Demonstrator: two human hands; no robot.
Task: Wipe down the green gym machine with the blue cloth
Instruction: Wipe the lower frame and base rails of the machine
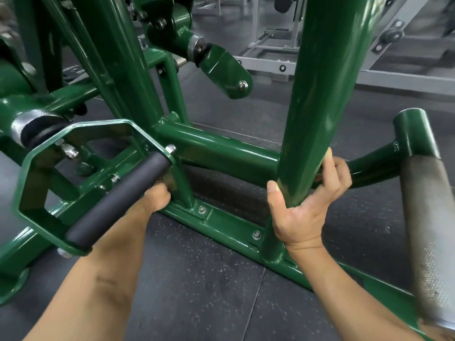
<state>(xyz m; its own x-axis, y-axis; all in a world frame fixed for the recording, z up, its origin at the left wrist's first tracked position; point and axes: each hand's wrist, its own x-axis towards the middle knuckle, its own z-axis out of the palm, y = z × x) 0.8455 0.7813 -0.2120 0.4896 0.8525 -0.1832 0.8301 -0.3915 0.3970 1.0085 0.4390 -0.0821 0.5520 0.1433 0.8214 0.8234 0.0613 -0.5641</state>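
The step in hand seems to be the wiping of the lower frame of the green gym machine [221, 148], which stands on the dark rubber floor [197, 279]. The blue cloth, however, shows nowhere in this view, so I cannot say where it is.

The right hand [305, 207] grips the thick upright post [320, 94] near its lower end. The palm faces up, the thumb lies on the near side and the fingers are curled round behind the post.

The left hand [155, 198] reaches low, under the black foam handle [118, 200], to the short strut [182, 188] by the base rail. Its fingers are hidden, so I cannot tell if it holds anything.

In my judgement, the next move calls for cloth contact along the post or rail.
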